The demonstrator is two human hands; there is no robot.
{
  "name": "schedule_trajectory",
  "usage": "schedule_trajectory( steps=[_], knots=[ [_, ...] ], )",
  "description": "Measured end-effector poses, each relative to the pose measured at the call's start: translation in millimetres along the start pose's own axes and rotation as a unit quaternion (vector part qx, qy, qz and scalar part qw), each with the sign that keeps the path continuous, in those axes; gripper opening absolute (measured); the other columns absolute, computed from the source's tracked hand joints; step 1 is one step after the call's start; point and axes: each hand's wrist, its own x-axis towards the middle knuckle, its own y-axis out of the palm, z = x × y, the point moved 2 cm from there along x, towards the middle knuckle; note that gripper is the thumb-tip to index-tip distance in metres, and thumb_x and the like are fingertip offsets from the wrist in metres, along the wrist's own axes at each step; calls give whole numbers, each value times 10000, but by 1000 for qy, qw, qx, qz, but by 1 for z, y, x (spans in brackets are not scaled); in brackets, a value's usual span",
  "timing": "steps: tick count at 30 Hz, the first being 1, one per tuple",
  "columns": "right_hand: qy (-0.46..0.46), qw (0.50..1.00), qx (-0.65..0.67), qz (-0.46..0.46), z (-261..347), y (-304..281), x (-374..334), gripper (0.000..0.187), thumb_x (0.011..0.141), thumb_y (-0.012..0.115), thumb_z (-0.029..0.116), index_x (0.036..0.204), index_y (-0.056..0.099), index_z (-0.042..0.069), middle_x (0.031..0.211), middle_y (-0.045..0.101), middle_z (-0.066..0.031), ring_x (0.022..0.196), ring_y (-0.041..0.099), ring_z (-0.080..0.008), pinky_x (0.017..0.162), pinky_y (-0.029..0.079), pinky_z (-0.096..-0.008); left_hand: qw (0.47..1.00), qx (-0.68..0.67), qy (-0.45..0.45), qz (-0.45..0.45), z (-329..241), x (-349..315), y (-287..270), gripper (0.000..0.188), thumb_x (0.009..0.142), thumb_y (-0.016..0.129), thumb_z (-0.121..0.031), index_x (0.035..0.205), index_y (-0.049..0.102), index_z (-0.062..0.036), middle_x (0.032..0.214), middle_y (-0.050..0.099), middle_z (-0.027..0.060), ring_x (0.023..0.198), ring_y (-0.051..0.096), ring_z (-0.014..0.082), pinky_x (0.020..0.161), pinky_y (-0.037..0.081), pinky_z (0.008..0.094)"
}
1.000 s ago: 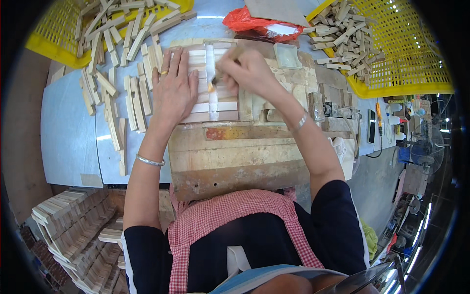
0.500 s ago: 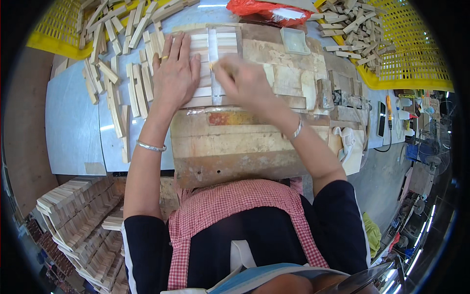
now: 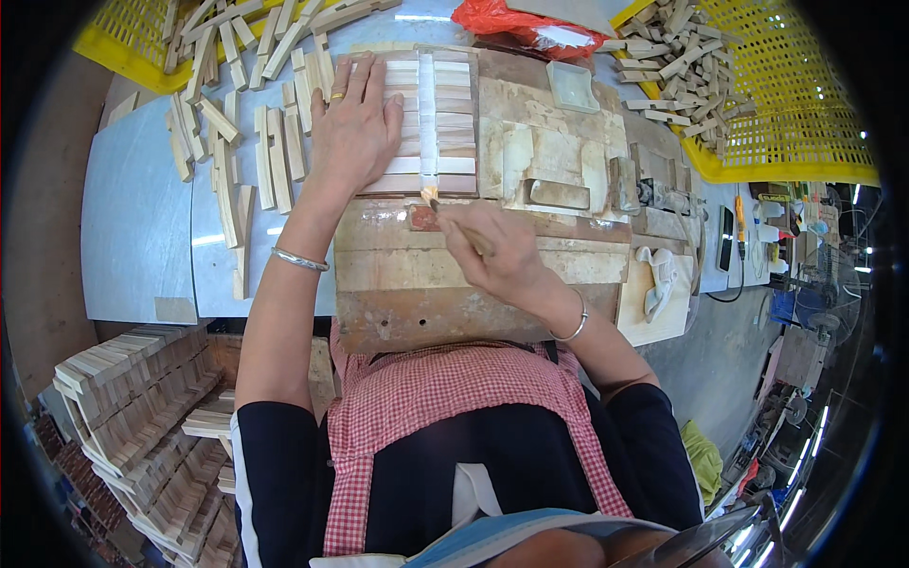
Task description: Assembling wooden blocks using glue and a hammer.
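My left hand lies flat, fingers stretched out, over the left ends of a row of wooden strips. The strips sit side by side against a wooden board. Down their middle runs a glossy white band that looks like wet glue. My right hand is closed round a small brush; its pale, wet tip is at the near end of the band. Part of the brush's handle is hidden in my fingers.
Loose notched wooden pieces lie left of the board. Yellow baskets stand at the far left and far right, with more pieces at each. A clear square dish and a red plastic bag are behind the board. Stacked wood stands lower left.
My right hand has come nearer to me with the brush, from the middle of the white band to its near end. My left hand stays pressed on the strips.
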Motion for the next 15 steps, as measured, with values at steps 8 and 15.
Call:
schedule_trajectory(
  steps=[8, 15],
  knots=[
    [188, 968, 168, 3, -12, -6, -3, 103, 860, 623, 36, 953, 628, -8, 831, 646, -112, 624, 620, -209, 554, 486, -281, 999, -33, 13, -18, 0, 2, -2, 517, 955, 380, -332, 1376, 417, -34, 1459, 381, 104, 1385, 291, 285, 1077, 265, 573],
    [179, 971, 156, 0, -24, -7, 6, 154, 946, 563, 126, 1002, 638, 3, 719, 628, -25, 598, 596, -70, 536, 495, -195, 1000, -9, 4, -3, 0, 2, 1, 520, 972, 379, -350, 1424, 367, -92, 1487, 350, 74, 1400, 275, 257, 1092, 251, 537]
  ],
)
